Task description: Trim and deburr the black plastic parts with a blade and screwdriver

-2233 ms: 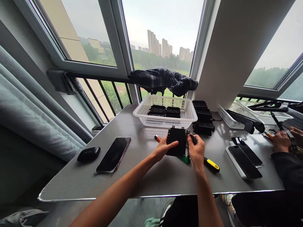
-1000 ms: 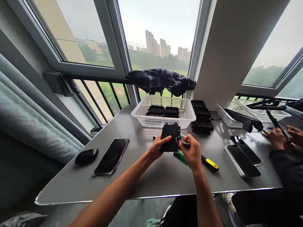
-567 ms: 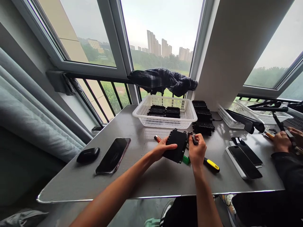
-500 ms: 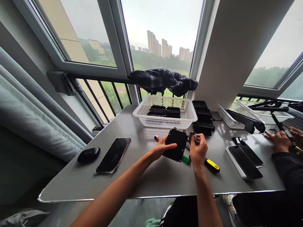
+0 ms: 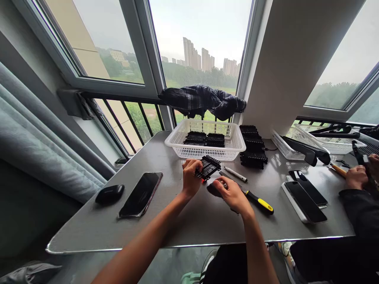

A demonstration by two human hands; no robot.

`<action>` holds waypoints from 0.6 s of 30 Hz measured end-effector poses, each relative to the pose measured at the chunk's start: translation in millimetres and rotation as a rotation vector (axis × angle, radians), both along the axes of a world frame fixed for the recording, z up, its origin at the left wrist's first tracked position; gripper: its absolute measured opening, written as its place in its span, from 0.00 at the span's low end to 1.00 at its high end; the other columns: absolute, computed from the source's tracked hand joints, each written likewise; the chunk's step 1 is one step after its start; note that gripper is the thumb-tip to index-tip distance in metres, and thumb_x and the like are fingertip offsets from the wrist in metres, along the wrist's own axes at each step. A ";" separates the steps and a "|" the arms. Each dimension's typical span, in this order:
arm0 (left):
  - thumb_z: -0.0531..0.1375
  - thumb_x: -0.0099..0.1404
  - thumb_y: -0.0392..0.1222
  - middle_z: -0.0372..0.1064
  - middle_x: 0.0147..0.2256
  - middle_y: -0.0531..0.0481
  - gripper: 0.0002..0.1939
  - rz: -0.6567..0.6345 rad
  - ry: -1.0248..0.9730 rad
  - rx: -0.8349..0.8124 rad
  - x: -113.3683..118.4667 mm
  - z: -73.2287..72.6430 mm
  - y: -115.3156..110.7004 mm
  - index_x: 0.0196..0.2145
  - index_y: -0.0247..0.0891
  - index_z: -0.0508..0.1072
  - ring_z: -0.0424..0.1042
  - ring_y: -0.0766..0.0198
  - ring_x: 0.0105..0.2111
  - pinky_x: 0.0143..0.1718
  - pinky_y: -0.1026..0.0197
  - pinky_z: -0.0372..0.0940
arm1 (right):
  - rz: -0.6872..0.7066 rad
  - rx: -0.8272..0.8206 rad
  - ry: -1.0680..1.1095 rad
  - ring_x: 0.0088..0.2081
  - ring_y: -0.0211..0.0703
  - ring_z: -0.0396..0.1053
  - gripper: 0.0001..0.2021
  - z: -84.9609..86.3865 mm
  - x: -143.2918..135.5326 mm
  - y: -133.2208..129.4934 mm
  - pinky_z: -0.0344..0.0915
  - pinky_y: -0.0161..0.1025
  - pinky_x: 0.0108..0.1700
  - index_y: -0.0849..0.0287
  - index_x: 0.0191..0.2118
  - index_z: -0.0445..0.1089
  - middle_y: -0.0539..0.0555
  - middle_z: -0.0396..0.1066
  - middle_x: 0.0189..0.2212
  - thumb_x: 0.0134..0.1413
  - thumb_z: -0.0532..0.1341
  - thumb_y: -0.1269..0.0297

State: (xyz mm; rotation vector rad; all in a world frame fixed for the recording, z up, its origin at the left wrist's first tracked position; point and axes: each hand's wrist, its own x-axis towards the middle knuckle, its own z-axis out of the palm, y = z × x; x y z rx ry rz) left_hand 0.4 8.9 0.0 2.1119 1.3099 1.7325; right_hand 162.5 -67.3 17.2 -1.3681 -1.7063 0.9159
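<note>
My left hand (image 5: 192,176) grips a black ribbed plastic panel (image 5: 209,167) by its left edge, above the table. The panel is tilted, its ribbed side facing up. Below and to the right, my right hand (image 5: 232,193) is closed on a dark, soft-looking piece (image 5: 213,190), perhaps a cloth; its fingers partly hide it. A tool with a black and yellow handle (image 5: 262,204) lies right of that hand. A white pen (image 5: 236,174) rests behind it. A small red thing (image 5: 203,181) shows just under the panel, mostly hidden.
A white plastic basket (image 5: 204,152) holds black ribbed panels. More panels (image 5: 253,146) are stacked to its right. A phone (image 5: 141,195) and a black case (image 5: 109,194) lie at left. More phones (image 5: 306,201) lie at right, near another person's hand (image 5: 356,177).
The panel has turned from its flat face to its ribbed side and moved slightly left and up. My right hand has moved lower and left. The green thing beneath is now out of sight.
</note>
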 end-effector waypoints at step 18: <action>0.60 0.57 0.32 0.63 0.52 0.47 0.11 -0.017 0.064 0.064 0.8 -7.0 -5.6 0.19 0.38 0.63 0.57 0.51 0.53 0.55 0.48 0.52 | -0.032 -0.122 0.605 0.18 0.31 0.57 0.25 -8.4 6.8 9.8 0.54 0.31 0.19 0.62 0.44 0.74 0.45 0.63 0.20 0.47 0.65 0.46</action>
